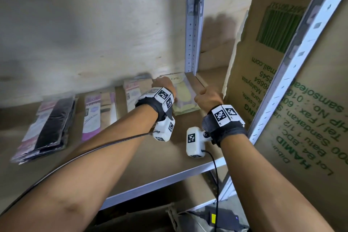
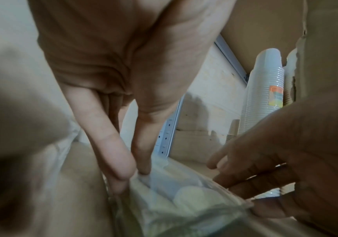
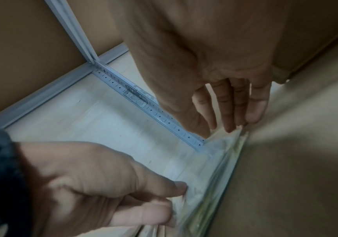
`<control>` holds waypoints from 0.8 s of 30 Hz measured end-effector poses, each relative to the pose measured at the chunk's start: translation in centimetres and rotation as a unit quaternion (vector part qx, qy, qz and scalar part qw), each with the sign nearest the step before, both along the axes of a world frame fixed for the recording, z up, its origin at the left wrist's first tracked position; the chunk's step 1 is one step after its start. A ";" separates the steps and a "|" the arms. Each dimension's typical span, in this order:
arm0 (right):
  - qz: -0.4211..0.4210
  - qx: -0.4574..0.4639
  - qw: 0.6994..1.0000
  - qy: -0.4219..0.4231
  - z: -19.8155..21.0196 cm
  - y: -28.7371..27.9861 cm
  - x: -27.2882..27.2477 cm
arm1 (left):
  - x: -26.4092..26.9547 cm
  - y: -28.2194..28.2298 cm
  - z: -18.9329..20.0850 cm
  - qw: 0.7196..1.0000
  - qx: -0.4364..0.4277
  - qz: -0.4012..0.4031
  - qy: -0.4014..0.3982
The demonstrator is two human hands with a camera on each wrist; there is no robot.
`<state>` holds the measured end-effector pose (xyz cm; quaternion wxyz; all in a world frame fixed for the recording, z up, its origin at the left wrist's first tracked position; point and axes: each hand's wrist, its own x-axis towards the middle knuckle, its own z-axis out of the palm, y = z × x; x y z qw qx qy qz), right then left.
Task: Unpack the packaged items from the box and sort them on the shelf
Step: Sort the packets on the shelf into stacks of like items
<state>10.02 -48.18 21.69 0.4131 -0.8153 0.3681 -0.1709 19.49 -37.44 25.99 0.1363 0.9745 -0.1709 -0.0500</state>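
A stack of pale yellow packets (image 1: 185, 98) lies at the right end of the brown shelf board (image 1: 131, 156), against the metal upright. My left hand (image 1: 163, 84) is at the stack's left edge. In the left wrist view its straight fingers (image 2: 123, 168) press on the clear wrapping (image 2: 184, 200). My right hand (image 1: 207, 95) is at the right edge, fingers (image 3: 255, 112) pointing down onto the packet stack (image 3: 210, 184). Neither hand lifts the stack. Further left on the board lie a pink-and-white stack (image 1: 133, 94), a purple-and-white stack (image 1: 98, 115) and a black stack (image 1: 49, 128).
A tall cardboard box with green print (image 1: 282, 81) stands close on the right behind a slanted metal post (image 1: 293, 66). The rear upright (image 1: 194, 24) meets the board by the yellow stack. Sleeves of plastic cups (image 2: 265, 96) stand beyond. The shelf's front rail (image 1: 160, 182) runs below my forearms.
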 end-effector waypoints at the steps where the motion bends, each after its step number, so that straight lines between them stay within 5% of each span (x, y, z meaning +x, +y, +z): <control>1: 0.005 0.002 1.000 0.003 -0.1 0.0 0.0 | 0.1 -0.2 0.1 1.000 0.012 -0.003 0.000; 24: 0.080 -0.005 0.997 -0.011 -0.8 0.2 -0.4 | 0.6 -1.7 -0.9 0.988 0.129 -0.038 -0.071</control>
